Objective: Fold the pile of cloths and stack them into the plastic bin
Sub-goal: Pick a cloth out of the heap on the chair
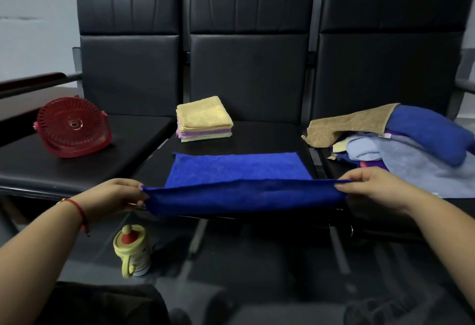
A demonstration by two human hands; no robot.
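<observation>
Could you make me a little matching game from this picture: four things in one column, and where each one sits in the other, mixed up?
Things:
1. red basket
2. folded stack
3. blue cloth
4. unfolded pile

Places:
A. right seat
B. pinched at its near corners by the left hand and the right hand
C. left seat, tipped on its side
D. back of the middle seat

Pairs: 1-C, 2-D, 3-B, 4-A

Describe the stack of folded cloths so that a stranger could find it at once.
Look at the middle seat of the black bench. The stack of folded cloths sits at its back left, behind the blue cloth. Unlike the loose pile on the right seat, it is square and neat, yellow on top.
</observation>
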